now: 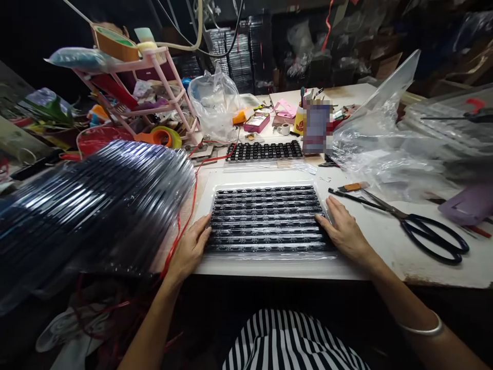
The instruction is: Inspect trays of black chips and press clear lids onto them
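Both hands are lying open — left hand (191, 245) and right hand (344, 230) pressing the side edges of the black tray (265, 218) at the counter's (385, 241) near edge, scissors (419, 228) lying just right.

Black ribbed tray (265, 218); black-handled scissors (427, 231); pink rack (154, 82); white table (385, 241)

Both your arms are bare from the elbow down, with no sleeves, gloves or watch in sight. Your left hand (191, 247) carries no ring or band that can be seen. Your right hand (345, 232) is likewise bare, but on that forearm, a little above the wrist, you wear a thin, plain, silver-coloured bangle (422, 329). At the bottom edge, your garment (292, 341) shows narrow black and white stripes fanning outward over your lap.
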Tool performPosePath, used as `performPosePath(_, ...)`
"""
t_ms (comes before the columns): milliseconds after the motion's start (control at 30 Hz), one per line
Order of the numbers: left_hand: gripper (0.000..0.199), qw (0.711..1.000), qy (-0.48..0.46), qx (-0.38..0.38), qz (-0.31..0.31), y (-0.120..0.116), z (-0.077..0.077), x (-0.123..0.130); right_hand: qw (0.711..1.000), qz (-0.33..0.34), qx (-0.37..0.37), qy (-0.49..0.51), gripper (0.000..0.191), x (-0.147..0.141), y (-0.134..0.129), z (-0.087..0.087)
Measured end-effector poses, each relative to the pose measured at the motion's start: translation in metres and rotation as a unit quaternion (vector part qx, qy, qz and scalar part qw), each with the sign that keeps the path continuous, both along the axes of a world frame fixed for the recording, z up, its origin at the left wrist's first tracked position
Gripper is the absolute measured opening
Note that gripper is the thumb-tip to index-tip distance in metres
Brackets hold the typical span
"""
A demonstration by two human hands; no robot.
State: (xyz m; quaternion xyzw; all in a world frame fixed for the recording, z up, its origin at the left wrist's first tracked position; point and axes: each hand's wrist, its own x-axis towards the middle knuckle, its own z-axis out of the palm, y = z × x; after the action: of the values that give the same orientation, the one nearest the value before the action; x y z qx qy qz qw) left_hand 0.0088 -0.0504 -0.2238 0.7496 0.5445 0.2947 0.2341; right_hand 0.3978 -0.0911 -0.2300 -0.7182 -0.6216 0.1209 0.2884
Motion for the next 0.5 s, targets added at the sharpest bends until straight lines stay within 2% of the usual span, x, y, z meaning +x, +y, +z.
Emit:
performPosePath(167,0.048,1.0,-0.007,-0.009,0.011,-0.001,-0.002,0.0,0.982,-0.022,-0.005,0.186,0.059,-0.009,0.002,0.005)
performPosePath(333,0.046,1.0,0.014,-0.008,0.003,0.0,0.001,0.003,0.919,-0.023,-0.027,0.393,0.053,-0.008,0.001,0.026)
performPosePath(433,0.047,0.999,0.037,-0.013,-0.007,-0.002,0.005,0.006,0.893,-0.045,-0.015,0.447,0.047,-0.003,0.0,0.041)
performPosePath(500,0.047,0.999,0.037,-0.02,-0.012,-0.003,0.008,0.008,0.883,-0.052,0.004,0.467,0.05,-0.002,-0.001,0.047)
